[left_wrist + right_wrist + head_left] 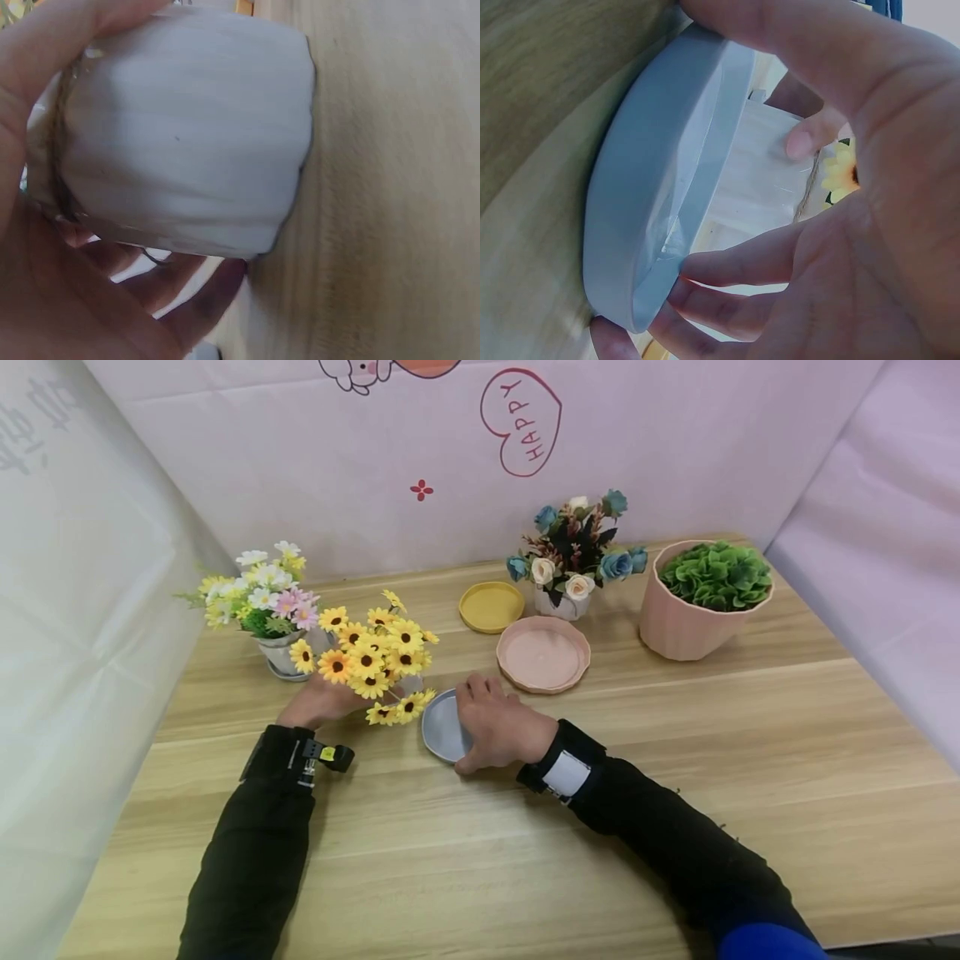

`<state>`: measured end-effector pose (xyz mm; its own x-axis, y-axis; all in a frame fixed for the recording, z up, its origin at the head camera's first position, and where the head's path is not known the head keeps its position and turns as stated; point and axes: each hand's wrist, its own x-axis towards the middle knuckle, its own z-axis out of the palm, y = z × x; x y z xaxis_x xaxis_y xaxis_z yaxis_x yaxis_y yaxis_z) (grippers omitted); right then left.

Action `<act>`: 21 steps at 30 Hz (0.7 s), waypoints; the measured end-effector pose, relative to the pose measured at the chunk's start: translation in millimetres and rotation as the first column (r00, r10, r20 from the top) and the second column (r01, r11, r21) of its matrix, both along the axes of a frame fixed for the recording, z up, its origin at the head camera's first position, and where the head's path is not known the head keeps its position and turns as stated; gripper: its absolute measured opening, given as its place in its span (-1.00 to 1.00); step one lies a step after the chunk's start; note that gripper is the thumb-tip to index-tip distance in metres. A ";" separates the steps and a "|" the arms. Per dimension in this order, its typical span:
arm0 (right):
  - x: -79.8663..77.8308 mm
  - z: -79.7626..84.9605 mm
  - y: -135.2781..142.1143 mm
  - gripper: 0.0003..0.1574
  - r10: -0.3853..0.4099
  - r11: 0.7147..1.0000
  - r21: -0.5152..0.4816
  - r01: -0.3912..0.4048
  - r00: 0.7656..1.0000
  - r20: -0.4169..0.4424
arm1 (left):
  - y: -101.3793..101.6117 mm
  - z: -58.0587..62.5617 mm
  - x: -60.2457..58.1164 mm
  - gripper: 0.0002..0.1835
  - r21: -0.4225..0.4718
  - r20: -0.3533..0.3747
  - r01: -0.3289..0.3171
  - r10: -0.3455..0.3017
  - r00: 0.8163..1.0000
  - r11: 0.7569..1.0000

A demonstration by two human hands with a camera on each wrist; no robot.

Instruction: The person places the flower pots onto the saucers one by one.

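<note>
Gripping one white pot [187, 135], one gray saucer [442, 727], left and right hands [326, 700] [504, 723], three other potted plants [264, 597] [573, 560] [712, 581]

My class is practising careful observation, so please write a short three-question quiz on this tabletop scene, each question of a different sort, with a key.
1. Which item does the right hand grip?
A) yellow saucer
B) grey-blue saucer
C) pink saucer

2. True or false: the left hand holds the pot of yellow flowers.

3. Complete the sentence: the leafy green plant sits in a planter coloured ____.

Key: 1. B; 2. True; 3. pink.
</note>
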<state>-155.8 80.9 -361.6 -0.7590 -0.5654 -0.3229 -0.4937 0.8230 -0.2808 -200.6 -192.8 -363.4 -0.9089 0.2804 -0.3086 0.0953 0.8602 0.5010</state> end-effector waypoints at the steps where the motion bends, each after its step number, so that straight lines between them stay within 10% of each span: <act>1: 0.2 0.2 0.0 0.38 0.001 1.000 0.000 -0.001 1.000 0.000 | -0.6 -1.5 -0.2 -0.07 -0.004 -0.005 -0.002 0.002 1.000 1.000; 21: -1.6 2.6 4.2 0.40 0.027 1.000 -0.016 -0.026 1.000 0.008 | -2.2 -14.6 -7.0 -0.11 -0.110 -0.160 0.097 -0.114 0.980 0.989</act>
<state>-157.3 85.0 -359.0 -0.7411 -0.5903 -0.3197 -0.5130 0.8052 -0.2975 -207.6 -195.1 -377.9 -0.9167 0.3527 -0.1877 0.2629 0.8862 0.3815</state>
